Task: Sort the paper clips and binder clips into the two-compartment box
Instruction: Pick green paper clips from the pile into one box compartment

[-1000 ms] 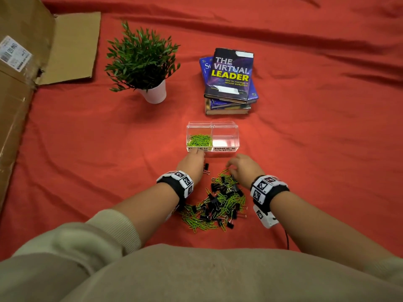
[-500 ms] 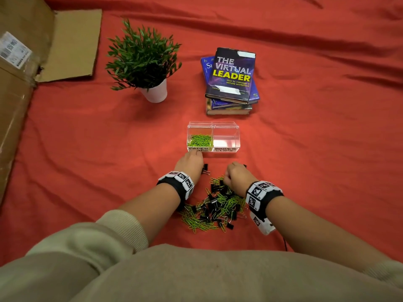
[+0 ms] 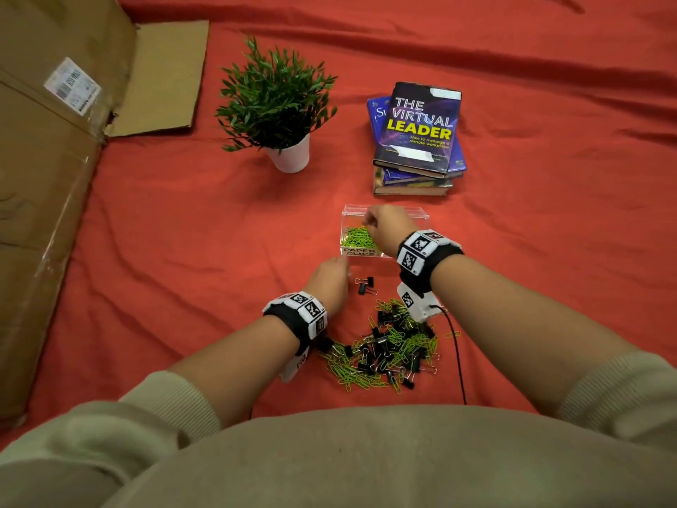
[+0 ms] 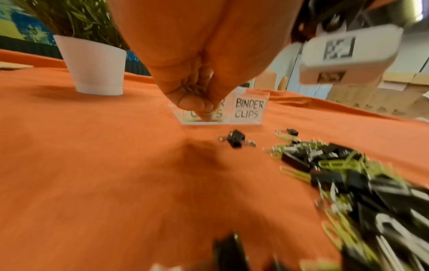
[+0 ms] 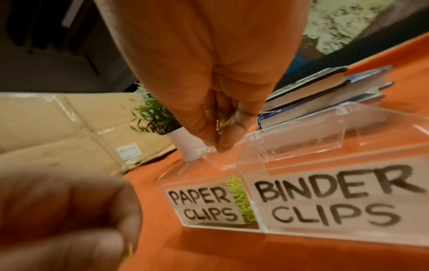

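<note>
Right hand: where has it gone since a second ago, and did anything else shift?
The right hand left the mixed pile and rose forward over the box's paper clip side, pinching green paper clips. The left hand stayed in front of the box, also holding paper clips. The box, plant and books did not move; the binder clip side looks empty.

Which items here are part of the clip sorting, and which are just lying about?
Job: box; clip pile; two stray binder clips; left hand, right hand, each pinching green paper clips.

Lying about: plant; books; cardboard.
</note>
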`<move>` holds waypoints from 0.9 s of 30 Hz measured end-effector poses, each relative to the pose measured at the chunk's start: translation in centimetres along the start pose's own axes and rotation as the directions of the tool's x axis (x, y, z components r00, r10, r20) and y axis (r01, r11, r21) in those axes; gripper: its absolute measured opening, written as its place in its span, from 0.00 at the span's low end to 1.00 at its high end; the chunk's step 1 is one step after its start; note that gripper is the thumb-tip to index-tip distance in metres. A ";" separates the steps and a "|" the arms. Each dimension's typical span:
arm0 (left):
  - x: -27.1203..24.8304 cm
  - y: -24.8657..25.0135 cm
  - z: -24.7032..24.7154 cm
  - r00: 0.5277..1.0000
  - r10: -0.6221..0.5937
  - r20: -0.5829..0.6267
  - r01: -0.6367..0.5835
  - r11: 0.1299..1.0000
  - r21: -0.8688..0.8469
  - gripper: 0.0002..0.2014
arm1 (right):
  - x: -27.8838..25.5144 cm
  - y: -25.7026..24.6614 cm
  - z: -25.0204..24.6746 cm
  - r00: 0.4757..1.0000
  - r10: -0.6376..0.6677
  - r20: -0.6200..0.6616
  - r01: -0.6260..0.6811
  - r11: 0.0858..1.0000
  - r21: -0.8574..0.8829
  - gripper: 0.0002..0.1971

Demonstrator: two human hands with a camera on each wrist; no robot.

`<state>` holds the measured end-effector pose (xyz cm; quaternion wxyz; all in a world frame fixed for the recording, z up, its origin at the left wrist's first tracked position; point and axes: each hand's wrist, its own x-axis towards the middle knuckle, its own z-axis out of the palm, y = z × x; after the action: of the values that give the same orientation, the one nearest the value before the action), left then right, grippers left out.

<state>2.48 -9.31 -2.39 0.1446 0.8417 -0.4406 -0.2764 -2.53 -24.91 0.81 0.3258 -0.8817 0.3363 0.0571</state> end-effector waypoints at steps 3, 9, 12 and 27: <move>1.5 0.9 -1.9 0.996 0.048 -0.073 -0.052 0.997 -0.055 0.07 | -0.3 0.0 0.0 0.998 -0.063 -0.016 0.063 0.998 -0.029 0.16; 5.7 2.8 -4.1 0.989 0.134 -0.065 -0.131 0.990 0.052 0.10 | -5.3 1.1 0.4 0.991 -0.070 -0.117 0.077 0.995 0.058 0.09; 5.7 2.9 -4.1 0.981 0.190 -0.037 -0.185 0.976 0.110 0.13 | -9.6 1.6 2.6 0.981 -0.123 0.150 0.127 0.992 -0.019 0.07; -9.0 -6.9 -0.2 0.920 0.163 0.356 -0.237 0.955 0.176 0.16 | -13.0 3.5 7.2 0.955 -0.246 0.166 0.288 0.901 -0.324 0.14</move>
<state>2.98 2.02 -2.55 0.0023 0.7428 -0.5704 -0.3506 -13.85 -15.26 -2.55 0.1911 -0.9577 0.1764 0.1233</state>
